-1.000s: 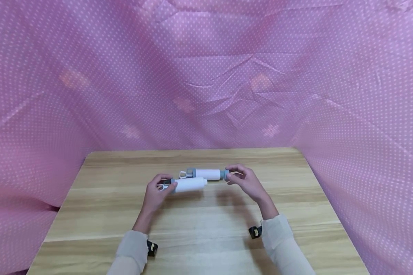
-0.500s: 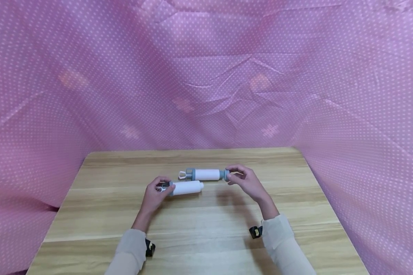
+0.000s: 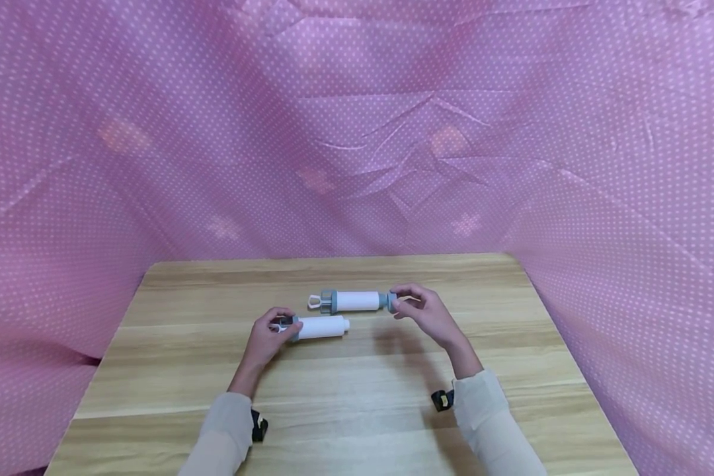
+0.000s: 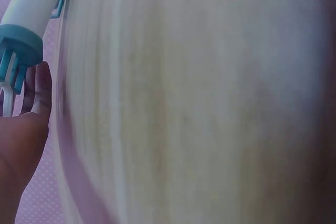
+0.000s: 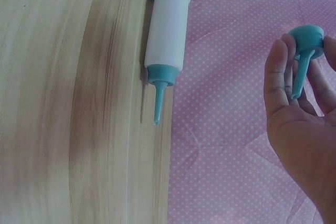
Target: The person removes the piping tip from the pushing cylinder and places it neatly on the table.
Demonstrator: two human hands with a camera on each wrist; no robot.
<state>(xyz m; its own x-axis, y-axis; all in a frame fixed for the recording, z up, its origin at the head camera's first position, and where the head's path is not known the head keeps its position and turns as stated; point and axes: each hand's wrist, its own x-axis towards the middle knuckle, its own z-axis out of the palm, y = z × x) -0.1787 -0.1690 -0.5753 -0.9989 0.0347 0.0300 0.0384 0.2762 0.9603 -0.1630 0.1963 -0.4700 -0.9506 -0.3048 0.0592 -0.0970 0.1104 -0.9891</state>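
My left hand (image 3: 263,338) holds a white plunger syringe (image 3: 322,326) by its teal collar, thumb along the near side. The barrel lies level, its bare white neck pointing right. In the left wrist view the collar (image 4: 23,43) and part of the white pull handle (image 4: 7,100) show beside the fingers. Between thumb and fingertips, my right hand (image 3: 426,322) pinches a teal nozzle cap (image 5: 307,40), its thin spout aimed back toward the palm. Behind the held syringe lies a second, similar syringe (image 3: 358,301) on the table, with a teal nozzle (image 5: 159,95) fitted on its end.
A wood-grain table (image 3: 357,410) spreads under both hands. Pink dotted cloth (image 3: 357,165) hangs behind and along both sides of it. Small black cameras (image 3: 442,400) sit at the sleeve cuffs.
My left hand has brought its syringe slightly left and down, away from the second syringe, and the barrel has levelled out. The right hand has stayed in place with the nozzle cap.
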